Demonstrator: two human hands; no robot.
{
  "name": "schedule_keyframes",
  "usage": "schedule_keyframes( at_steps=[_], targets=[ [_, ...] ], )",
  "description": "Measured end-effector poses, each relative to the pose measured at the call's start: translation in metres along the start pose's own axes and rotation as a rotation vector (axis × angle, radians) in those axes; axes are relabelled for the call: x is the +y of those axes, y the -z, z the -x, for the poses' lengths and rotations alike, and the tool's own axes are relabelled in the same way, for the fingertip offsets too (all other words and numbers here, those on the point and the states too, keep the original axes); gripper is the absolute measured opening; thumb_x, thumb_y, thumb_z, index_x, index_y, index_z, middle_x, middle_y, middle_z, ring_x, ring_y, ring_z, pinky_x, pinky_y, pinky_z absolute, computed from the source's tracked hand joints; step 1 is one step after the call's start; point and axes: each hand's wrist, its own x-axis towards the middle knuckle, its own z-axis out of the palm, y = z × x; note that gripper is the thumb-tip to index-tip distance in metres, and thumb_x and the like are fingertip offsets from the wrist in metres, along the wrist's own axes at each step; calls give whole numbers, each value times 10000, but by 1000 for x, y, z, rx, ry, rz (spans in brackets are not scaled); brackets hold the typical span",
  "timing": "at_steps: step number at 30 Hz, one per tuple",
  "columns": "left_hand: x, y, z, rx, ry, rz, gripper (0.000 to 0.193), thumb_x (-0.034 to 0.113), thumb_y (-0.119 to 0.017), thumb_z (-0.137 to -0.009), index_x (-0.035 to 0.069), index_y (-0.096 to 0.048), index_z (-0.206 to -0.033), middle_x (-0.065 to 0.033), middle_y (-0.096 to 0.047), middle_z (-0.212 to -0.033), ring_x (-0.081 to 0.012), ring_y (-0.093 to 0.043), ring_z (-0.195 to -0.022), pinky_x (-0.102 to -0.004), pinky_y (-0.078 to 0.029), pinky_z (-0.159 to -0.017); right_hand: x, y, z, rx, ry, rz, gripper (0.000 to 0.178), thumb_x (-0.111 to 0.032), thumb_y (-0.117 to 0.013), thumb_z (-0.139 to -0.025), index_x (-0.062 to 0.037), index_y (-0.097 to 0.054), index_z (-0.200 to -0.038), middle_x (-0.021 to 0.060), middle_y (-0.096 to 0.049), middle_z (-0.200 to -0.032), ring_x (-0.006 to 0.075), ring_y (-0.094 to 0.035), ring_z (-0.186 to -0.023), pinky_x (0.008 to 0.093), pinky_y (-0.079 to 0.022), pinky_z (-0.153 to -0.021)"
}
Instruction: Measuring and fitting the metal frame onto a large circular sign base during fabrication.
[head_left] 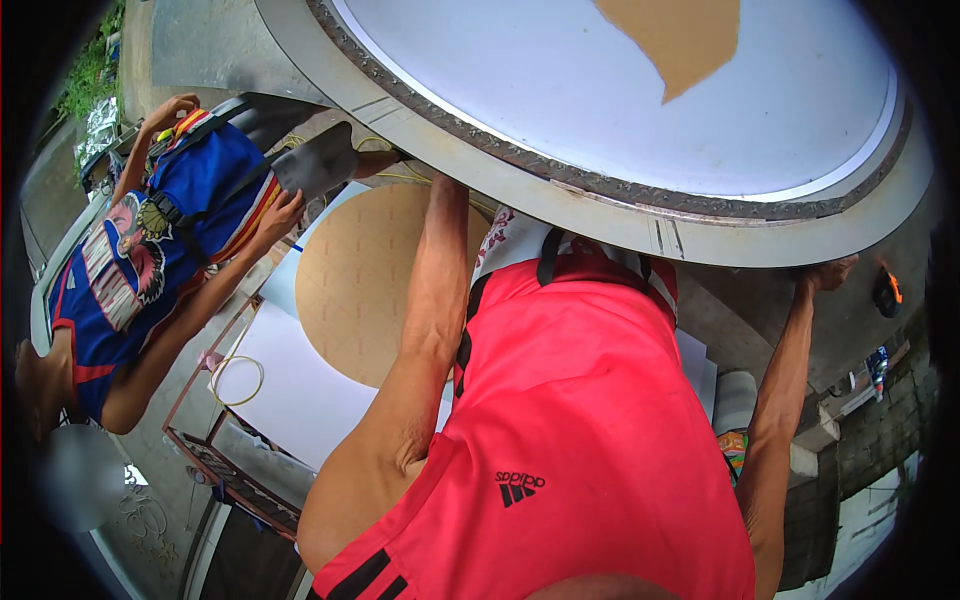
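Observation:
A large round panel [600, 224] with a wide grey metal rim, a dark studded band and a pale bluish-white face fills the upper part of the view, in front of my body. On its face lies an irregular brown patch [685, 40]. My left hand [448, 186] reaches under the near left part of the rim, which hides its fingers. At the right edge of the rim, my right hand [832, 272] is closed against the underside, its fingertips partly hidden. Both arms are stretched forward and spread apart.
A brown round board [350, 280] lies on white sheets [290, 350] to my left, with a coil of thin yellowish tube [237, 381] beside it. Farther left, a person [170, 220] in blue holds a dark grey piece [315, 163]. An orange and black tool [888, 292] lies at right.

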Motion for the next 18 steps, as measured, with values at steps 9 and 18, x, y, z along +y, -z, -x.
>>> schedule_keyframes(
  at_steps=[9, 18],
  targets=[
    [2, -1, -1, -12, 0, -22, 455, 329, -581, -911, 89, -511, -1291, -74, -529, -1281, -219, -561, -1094, -398, -482, -906, 2, 1, -1, 52, 216, -74, 304, -346, -574, -872, -93, -556, -1040, 74, -609, -952, 296, -630, -907, 393, -503, -780],
    [3, 1, -6, -29, -11, -53, 455, 325, -585, -908, 94, -511, -1293, -73, -525, -1288, -217, -559, -1097, -400, -482, -901, -9, 2, 1, 41, 114, 26, 441, -481, -534, -883, -94, -580, -1089, 91, -635, -1040, 320, -615, -991, 424, -474, -830]
  ],
)
